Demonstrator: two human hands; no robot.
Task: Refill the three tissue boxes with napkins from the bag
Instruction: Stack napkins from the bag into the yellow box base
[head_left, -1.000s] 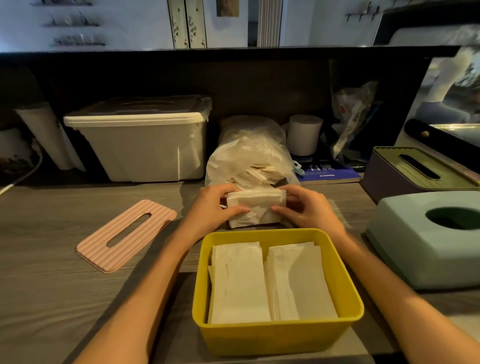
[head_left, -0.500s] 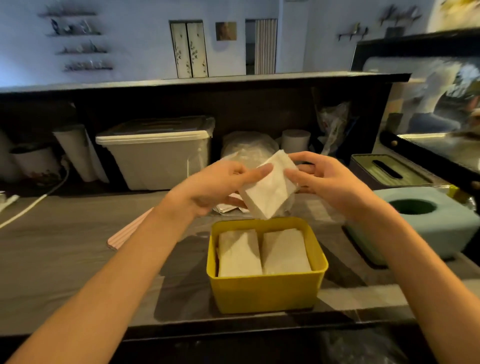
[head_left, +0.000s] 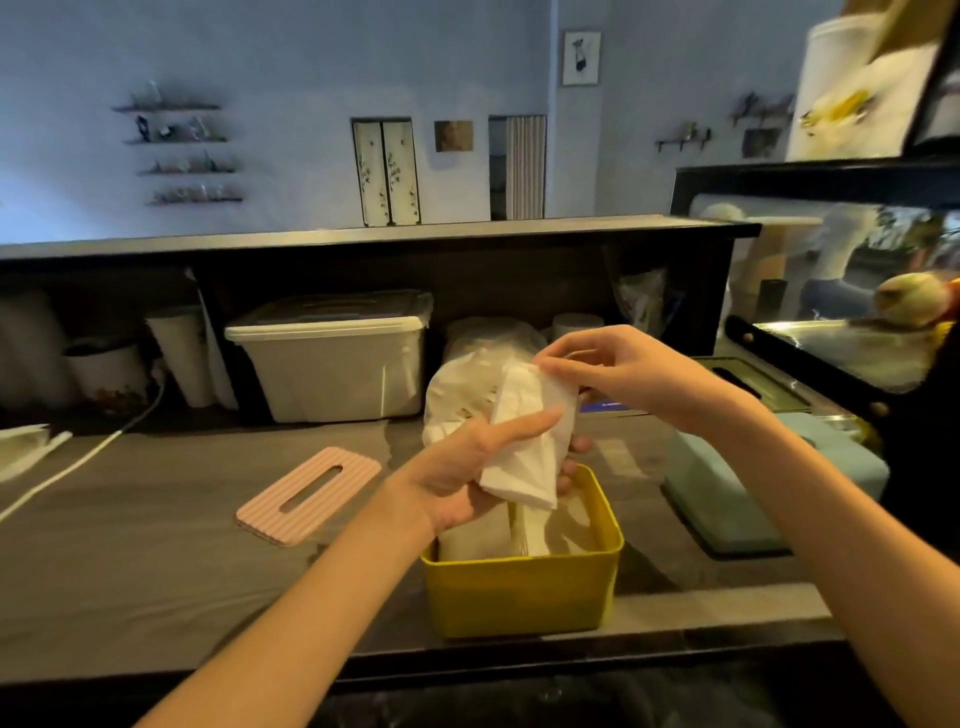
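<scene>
The left hand (head_left: 470, 467) grips a stack of napkins (head_left: 530, 441) around its lower half, thumb across the front, while the right hand (head_left: 618, 371) pinches the stack's top corner. The stack stands nearly upright, its long axis tilted a little to the right, directly above the open yellow box (head_left: 524, 592), which already holds napkins lying flat. The box lies straight below the left hand, the nearer one, so the stack probably needs laying flat before going down. The bag (head_left: 467, 374) sits just behind; the pink lid (head_left: 309, 496) lies well left.
</scene>
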